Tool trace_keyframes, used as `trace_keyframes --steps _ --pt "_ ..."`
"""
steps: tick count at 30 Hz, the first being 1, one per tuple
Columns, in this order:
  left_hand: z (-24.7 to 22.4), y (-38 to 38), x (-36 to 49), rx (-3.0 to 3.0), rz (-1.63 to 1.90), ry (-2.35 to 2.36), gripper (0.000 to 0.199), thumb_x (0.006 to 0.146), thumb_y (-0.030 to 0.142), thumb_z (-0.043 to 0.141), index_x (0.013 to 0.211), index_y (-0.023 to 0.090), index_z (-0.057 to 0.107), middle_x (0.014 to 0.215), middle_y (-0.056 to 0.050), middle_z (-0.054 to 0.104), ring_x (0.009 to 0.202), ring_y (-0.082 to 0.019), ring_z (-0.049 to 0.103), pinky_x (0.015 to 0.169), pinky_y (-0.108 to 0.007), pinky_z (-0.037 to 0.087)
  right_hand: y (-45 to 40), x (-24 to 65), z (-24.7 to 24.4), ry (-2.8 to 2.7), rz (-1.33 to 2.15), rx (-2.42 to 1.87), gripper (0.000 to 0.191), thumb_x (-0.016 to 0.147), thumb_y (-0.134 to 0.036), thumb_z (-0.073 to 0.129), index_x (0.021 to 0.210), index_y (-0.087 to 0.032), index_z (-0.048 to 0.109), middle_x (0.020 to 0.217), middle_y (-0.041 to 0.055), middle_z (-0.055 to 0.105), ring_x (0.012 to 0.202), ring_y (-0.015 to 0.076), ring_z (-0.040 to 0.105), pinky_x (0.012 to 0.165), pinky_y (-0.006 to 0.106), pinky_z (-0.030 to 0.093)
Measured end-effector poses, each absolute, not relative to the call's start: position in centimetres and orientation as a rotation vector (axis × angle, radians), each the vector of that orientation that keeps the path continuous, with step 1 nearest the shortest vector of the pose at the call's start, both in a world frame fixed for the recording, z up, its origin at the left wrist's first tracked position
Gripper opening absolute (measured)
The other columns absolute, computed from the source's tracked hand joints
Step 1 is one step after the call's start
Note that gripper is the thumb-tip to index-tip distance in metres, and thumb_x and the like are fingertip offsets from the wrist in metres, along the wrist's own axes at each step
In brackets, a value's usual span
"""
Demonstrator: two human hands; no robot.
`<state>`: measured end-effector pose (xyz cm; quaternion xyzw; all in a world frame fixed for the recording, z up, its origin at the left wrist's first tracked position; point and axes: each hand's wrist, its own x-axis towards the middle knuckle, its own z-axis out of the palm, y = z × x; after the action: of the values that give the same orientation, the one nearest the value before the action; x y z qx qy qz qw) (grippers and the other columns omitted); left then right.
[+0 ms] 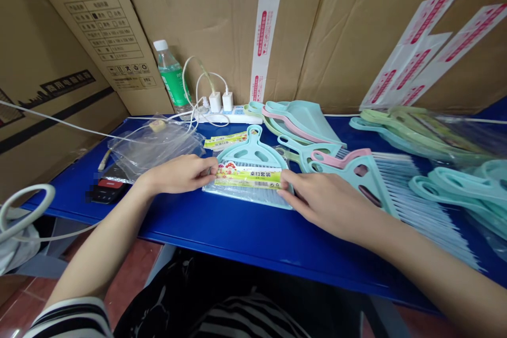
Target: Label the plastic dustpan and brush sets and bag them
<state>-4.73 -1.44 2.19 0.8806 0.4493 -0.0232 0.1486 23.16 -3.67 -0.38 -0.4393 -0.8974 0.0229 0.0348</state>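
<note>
The left hand (178, 174) is curled, its thumb and fingertips pinching the left edge of a bagged dustpan-and-brush set (249, 169). The right hand (325, 203) is half open, its fingers angled inward and gripping the set's right edge. The set lies flat near the middle of a blue counter (222, 222), between the hands, with a yellow-green printed label (247, 177) across its clear bag.

Just right of the right hand lies a loose mint dustpan with a pink-trimmed handle (348, 169), beside a long pale brush (420, 206) that reaches toward the counter's right front corner. Nested pastel dustpans (297, 121) sit along the back edge, and bagged green and mint sets (420, 134) lie toward the right end.

Left of the left hand are a crumpled clear plastic bag (156, 148) and a partly blurred phone (106, 190) near the left edge. Small printed labels (224, 141) lie behind the set. Along the back edge, a power strip (229, 115) holds two white chargers (221, 101), beside a water bottle (170, 76). Cardboard sheets (217, 21) line the wall behind.
</note>
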Motion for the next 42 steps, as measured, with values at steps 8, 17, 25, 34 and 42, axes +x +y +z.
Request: trace_keyframes --steps 8,17,25,34,42 --pt "2.1 -1.4 -4.8 2.589 -0.02 1.244 0.018 0.093 0.029 0.04 0.084 0.02 0.053 0.056 0.005 0.052 0.046 -0.01 0.046 0.05 -0.024 0.03 -3.7 23.1 -0.5 -2.752 0.043 -1.31 0.014 0.095 -0.021 0.041 0.084 -0.021 0.05 0.07 0.0025 0.07 0.059 0.0205 0.065 0.051 0.029 0.03" --pt "1.2 -1.8 -4.0 2.984 0.216 1.051 0.022 0.093 0.02 0.046 0.098 0.02 0.068 0.086 -0.003 0.072 0.072 -0.015 0.065 0.067 -0.025 0.044 -4.0 22.7 -1.3 -2.636 -0.249 -1.058 0.019 0.093 -0.015 0.045 0.08 -0.019 0.058 0.073 0.0039 0.068 0.066 0.0193 0.063 0.054 0.029 0.035" --pt "-0.3 -2.4 -2.0 2.99 0.08 0.793 0.042 0.094 0.014 0.042 0.133 0.023 0.055 0.115 -0.008 0.07 0.099 -0.019 0.067 0.079 -0.028 0.052 -4.3 21.3 -2.5 -2.647 -0.15 -0.783 0.02 0.092 -0.012 0.046 0.093 -0.017 0.065 0.085 0.0071 0.071 0.079 0.0216 0.063 0.072 0.034 0.046" --pt "0.3 -2.5 -1.9 2.954 -0.002 0.993 0.045 0.09 0.012 0.045 0.129 0.027 0.061 0.101 -0.005 0.075 0.079 -0.016 0.069 0.066 -0.024 0.05 -4.1 21.4 -2.9 -2.652 -0.299 -0.838 0.021 0.091 -0.011 0.048 0.094 -0.016 0.068 0.081 0.0075 0.069 0.08 0.0223 0.06 0.069 0.033 0.039" --pt "0.9 -2.2 -2.3 2.869 0.002 1.078 0.049 0.082 0.007 0.047 0.121 0.028 0.067 0.095 -0.001 0.078 0.072 -0.015 0.071 0.062 -0.023 0.048 -4.1 21.7 -2.1 -2.663 -0.322 -0.914 0.02 0.089 -0.012 0.053 0.088 -0.016 0.073 0.077 0.0068 0.07 0.08 0.0229 0.059 0.068 0.034 0.036"
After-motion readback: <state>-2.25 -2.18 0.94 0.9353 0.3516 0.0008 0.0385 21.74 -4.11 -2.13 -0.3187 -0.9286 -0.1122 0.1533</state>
